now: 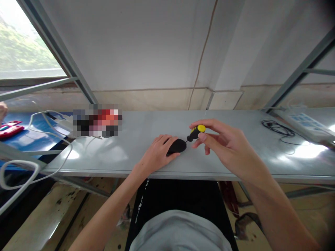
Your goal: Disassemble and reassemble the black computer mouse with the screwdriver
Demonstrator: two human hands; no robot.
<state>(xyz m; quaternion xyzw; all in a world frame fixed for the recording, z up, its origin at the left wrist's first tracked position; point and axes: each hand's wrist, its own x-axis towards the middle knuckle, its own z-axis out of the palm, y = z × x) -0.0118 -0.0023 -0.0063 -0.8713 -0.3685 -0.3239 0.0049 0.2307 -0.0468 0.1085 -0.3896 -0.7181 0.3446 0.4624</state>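
A black computer mouse [178, 146] rests on the grey table, and my left hand [162, 150] is closed around its left side. My right hand [222, 139] pinches a short screwdriver [195, 133] with a black and yellow handle between thumb and fingers. The screwdriver tilts down to the left, and its thin shaft reaches the right end of the mouse. Whether the tip sits in a screw is too small to tell.
The grey table [141, 120] runs along the wall. A blurred-out patch of items [98, 120] lies at the left, with white cables [70, 146] near it. At the right are a coiled black cable [278, 128] and a white power strip [303, 122]. Another person's hand [3, 111] shows at the far left.
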